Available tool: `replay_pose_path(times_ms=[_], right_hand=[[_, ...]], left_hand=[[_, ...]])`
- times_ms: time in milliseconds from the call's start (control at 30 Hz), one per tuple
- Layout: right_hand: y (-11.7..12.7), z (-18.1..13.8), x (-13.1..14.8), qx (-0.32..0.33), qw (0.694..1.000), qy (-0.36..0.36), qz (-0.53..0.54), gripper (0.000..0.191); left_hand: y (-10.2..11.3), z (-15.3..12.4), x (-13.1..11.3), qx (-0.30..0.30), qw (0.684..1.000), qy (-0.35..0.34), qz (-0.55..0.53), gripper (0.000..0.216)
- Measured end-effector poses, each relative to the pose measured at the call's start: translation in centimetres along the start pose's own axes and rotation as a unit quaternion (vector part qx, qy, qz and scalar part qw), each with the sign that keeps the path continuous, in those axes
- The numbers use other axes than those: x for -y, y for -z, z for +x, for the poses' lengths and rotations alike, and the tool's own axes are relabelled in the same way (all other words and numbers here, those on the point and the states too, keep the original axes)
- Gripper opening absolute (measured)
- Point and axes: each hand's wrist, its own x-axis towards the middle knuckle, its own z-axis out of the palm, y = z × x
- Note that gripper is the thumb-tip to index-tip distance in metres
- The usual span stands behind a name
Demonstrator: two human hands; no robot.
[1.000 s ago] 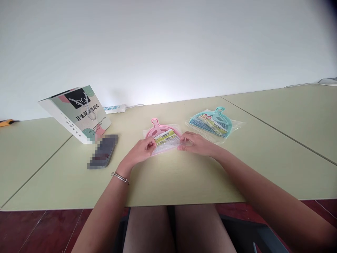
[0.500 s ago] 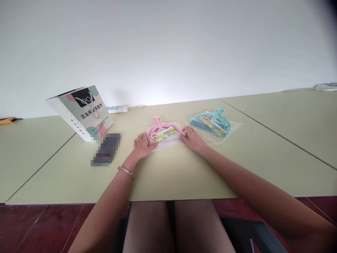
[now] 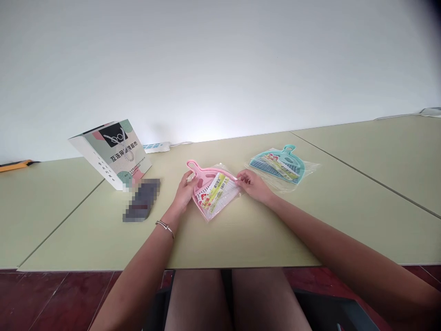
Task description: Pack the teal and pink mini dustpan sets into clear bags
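A pink mini dustpan set in a clear plastic bag (image 3: 212, 188) is tilted up off the pale green table (image 3: 241, 230), its handle pointing up and left. My left hand (image 3: 185, 191) grips its left edge near the handle. My right hand (image 3: 251, 183) pinches the bag's right corner. A teal dustpan set in its own clear bag (image 3: 279, 164) lies flat on the table just beyond my right hand.
A paper gift bag with printed text (image 3: 113, 151) lies on its side at the left, a blurred dark flat object (image 3: 142, 200) in front of it. A white power strip (image 3: 156, 146) rests by the wall. The table's front edge runs above my knees.
The pink set lay flat under both hands before. Now it is lifted and turned, its handle swung to the left, with both hands holding its sides.
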Motion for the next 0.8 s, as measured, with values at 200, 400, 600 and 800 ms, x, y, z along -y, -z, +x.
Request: replay_pose_path(times_ms=[200,400,600,800], right_hand=[[-0.1,-1.2,2.4,0.019,0.994,0.106,0.019,0.021],[-1.5,-0.9,1.8,0.088,0.918,-0.124,0.367,0.028],[-0.4,-0.7,1.7,0.024,0.835,-0.236,0.496,0.02],[0.1,-0.6,1.7,-0.009,0.836,-0.237,0.496,0.021]], left_hand=[[-0.3,-0.1,0.1,-0.093,0.994,-0.042,-0.029,0.066],[-1.4,-1.8,-0.1,-0.081,0.988,-0.133,-0.01,0.042],[-0.7,-0.8,-1.0,-0.072,0.978,-0.194,0.002,0.039],[1.5,0.7,-1.4,-0.131,0.985,-0.106,-0.021,0.039]])
